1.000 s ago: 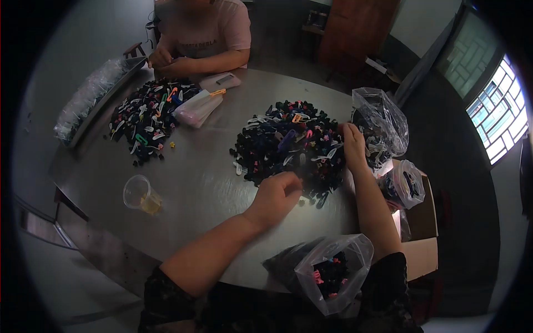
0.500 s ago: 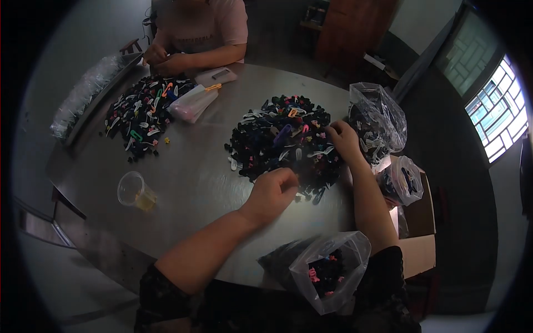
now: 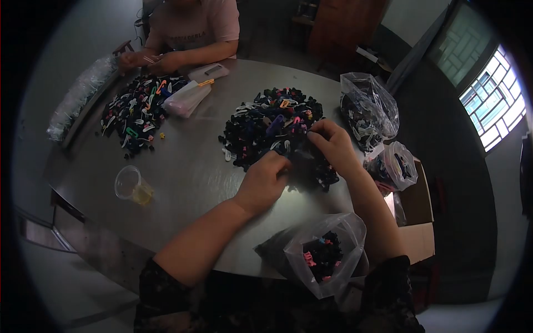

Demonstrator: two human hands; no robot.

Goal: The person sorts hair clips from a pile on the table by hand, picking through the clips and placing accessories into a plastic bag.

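A big heap of mostly black hair clips [image 3: 252, 125], mixed with white, pink, purple and orange ones, lies on the metal table. At its near edge my left hand [image 3: 262, 180] is closed, fingers curled inward. My right hand [image 3: 334, 147] pinches thumb and fingers together over the heap's right side. Between them is a hazy, see-through patch that looks like thin plastic film [image 3: 307, 159]; its outline is blurred. What either hand holds is hidden. Nearest to me, an open clear plastic bag [image 3: 297, 261] contains black and pink clips.
A second clip heap [image 3: 133, 114] lies before a person [image 3: 194, 33] across the table. Beside it are pouches [image 3: 189, 100] and a scale [image 3: 209, 71]. A plastic cup [image 3: 132, 186] stands left. Filled bags [image 3: 369, 108] and a cardboard box [image 3: 417, 250] are at right.
My right hand has moved left and inward over the heap, nearer my left hand. The hazy patch now shows between them. The whole view has shifted slightly.
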